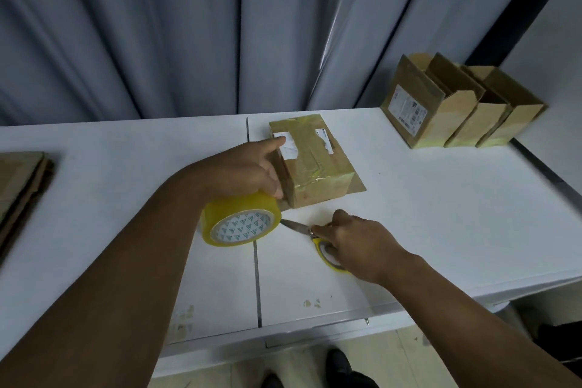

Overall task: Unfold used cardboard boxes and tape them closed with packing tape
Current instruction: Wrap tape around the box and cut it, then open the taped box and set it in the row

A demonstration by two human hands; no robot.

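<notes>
Head view: a white table (441,198) stands before a grey curtain (157,25). A taped box (318,167) lies flat at the table's centre, with torn white labels on its top.

The left hand (248,167) lies over the box's left edge and over the roll (241,220) of yellow tape, which stands on its rim touching the box's near left corner. The index finger is straight along the box top at a label and the thumb is on the roll's upper rim. The other fingers are hidden, so a grip cannot be confirmed.

The right hand (359,239) curls its fingers round the yellow handles of the scissors (299,227), which lie on the table just near of the box, blades pointing left at the roll.

Three open boxes (453,110) stand in a row at the far right corner. Flat cardboard (22,183) lies at the left edge.
</notes>
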